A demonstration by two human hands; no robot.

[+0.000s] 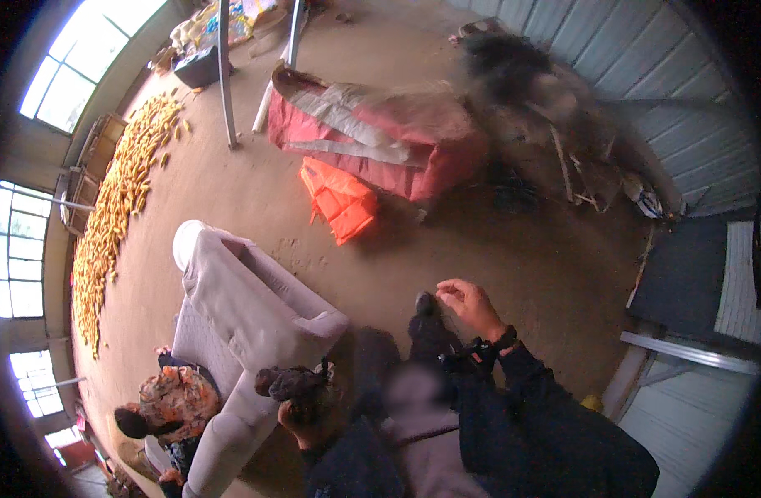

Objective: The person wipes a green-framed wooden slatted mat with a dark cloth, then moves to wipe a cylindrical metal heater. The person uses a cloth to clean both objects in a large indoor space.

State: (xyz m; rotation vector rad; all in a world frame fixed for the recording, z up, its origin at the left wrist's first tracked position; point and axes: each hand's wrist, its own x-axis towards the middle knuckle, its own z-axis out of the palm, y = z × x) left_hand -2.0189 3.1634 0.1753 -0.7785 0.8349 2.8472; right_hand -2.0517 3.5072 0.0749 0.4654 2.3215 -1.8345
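Observation:
My left hand [301, 423] is low in the view, its fingers closed round a dark crumpled bundle [296, 383] that looks like cloth; its exact kind does not show. Just left of it stands a pale grey-mauve sofa [264, 340] with a long hollow along its far part. My right hand [472, 305] is raised in front of me, thumb and fingers slightly apart, with nothing visible in it. A dark band is on that wrist. Below the hand, a dark shoe [426, 305] shows on the brown floor.
A person in a patterned top [177, 402] is beside the sofa at the left. Ahead lie an orange life vest [339, 203] and a red covered heap [364, 137]. Corn cobs [127, 191] spread along the left wall. Metal posts [225, 79] stand farther off.

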